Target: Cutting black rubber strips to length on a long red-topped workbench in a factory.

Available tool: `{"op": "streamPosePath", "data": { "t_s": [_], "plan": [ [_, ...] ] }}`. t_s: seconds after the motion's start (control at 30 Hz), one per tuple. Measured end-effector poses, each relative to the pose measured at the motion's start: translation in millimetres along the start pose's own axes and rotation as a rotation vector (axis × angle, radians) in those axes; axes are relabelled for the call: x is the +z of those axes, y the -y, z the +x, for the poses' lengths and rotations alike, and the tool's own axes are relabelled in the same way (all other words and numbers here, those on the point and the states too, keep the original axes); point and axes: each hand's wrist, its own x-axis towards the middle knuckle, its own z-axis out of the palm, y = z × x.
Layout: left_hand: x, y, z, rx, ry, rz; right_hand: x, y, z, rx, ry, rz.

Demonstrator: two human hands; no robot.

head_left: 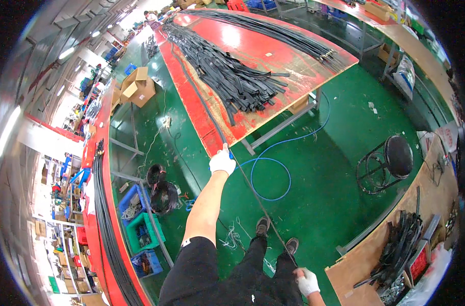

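A long, thin black cable (260, 203) runs from the red table's left side, over its near corner and down toward my right side. My left hand (223, 161), in a white glove, is closed around it at the table corner, arm stretched forward. Bits of blue show beside that glove, where a blue air hose (289, 179) ends; whether the hand also holds a blue tool is hidden. Low by my right leg, my right hand (308, 282), also gloved in white, is closed on the cable. A pile of flat black sleeves (232, 76) lies on the table.
More black cables (288, 38) lie along the red table's (207, 127) right side. A round stool (398, 156) and a wooden bench (347, 268) stand right. At left are a red bench (121, 255), a green crate (145, 232) and a cardboard box (138, 87). Hose loops cross the floor.
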Motion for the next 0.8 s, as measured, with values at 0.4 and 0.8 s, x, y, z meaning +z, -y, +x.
{"op": "streamPosePath", "data": {
  "t_s": [0.4,0.8],
  "plan": [
    [14,2,-21,-0.029,0.037,-0.048,3,-4,21,-0.017,0.014,-0.143],
    [24,10,-34,0.038,0.013,-0.008,12,8,31,-0.022,-0.088,-0.261]
  ]
}}
